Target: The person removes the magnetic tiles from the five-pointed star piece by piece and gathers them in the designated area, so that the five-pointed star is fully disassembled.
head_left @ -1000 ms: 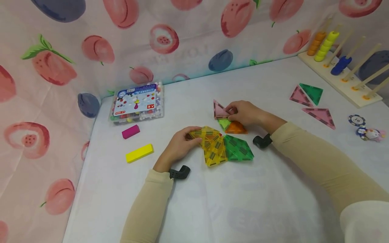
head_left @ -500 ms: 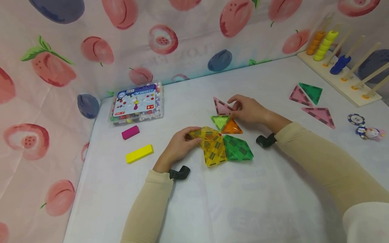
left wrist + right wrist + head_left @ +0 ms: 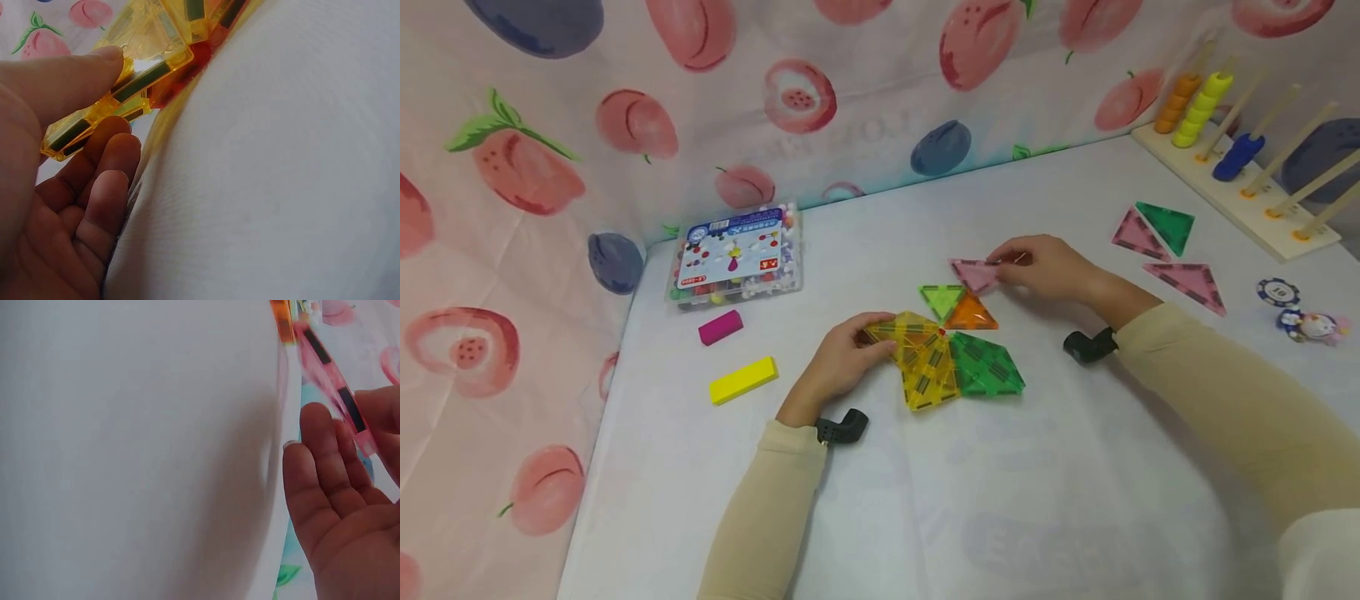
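My left hand (image 3: 842, 360) pinches the yellow magnetic tile piece (image 3: 928, 371) by its left corner; in the left wrist view, the thumb lies on top of the yellow tile (image 3: 145, 78) with fingers beneath. A green tile piece (image 3: 988, 367) adjoins its right side. Between thumb and fingers, my right hand (image 3: 1047, 268) holds a pink triangle tile (image 3: 976, 273), seen edge-on as a pink tile (image 3: 334, 381) in the right wrist view. Just below it lie a light green triangle tile (image 3: 942, 300) and an orange triangle tile (image 3: 972, 313), side by side above the yellow piece.
Two pink triangles, one of them a lone pink tile (image 3: 1189, 285), and a dark green triangle (image 3: 1168, 227) lie right, near a poker chip (image 3: 1278, 292), a figurine (image 3: 1311, 325) and a peg abacus (image 3: 1240, 183). Left are a bead box (image 3: 733, 254), magenta block (image 3: 720, 327) and yellow block (image 3: 743, 380).
My right hand has moved right, turning the pink triangle and bringing it above the orange one. The light green and orange tiles shifted slightly left. My left hand stays in place.
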`<state>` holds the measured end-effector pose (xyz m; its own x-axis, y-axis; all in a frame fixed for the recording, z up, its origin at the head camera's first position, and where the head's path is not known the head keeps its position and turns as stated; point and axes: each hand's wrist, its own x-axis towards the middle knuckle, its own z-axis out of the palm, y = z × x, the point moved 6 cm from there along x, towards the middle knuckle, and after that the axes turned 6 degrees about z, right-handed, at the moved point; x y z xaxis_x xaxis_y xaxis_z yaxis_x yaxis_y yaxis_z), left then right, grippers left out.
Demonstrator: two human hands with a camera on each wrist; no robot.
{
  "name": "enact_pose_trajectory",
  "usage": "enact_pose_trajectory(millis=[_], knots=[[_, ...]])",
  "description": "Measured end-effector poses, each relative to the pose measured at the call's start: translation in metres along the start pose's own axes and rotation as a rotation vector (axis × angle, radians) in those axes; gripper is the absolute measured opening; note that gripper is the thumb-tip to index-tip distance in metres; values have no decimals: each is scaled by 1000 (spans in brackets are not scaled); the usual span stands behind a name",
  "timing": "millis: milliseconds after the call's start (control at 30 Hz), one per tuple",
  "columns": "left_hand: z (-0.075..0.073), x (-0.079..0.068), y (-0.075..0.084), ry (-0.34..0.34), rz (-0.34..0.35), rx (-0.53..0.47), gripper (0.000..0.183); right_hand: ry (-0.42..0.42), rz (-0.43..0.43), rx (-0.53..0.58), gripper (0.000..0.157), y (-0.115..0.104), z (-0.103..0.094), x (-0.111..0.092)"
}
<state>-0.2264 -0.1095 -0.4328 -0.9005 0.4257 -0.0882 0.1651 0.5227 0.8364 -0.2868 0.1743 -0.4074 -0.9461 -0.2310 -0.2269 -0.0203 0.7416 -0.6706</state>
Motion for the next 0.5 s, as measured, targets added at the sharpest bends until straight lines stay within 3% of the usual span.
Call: enact_pose_trajectory(millis=[333,500], knots=[[0,1,-1,-15,1,9,41,-1,39,-15,27,24,-22,-28],[1,0,0,-4,0,1,39,-14,44,14,34,30,-23,-33]])
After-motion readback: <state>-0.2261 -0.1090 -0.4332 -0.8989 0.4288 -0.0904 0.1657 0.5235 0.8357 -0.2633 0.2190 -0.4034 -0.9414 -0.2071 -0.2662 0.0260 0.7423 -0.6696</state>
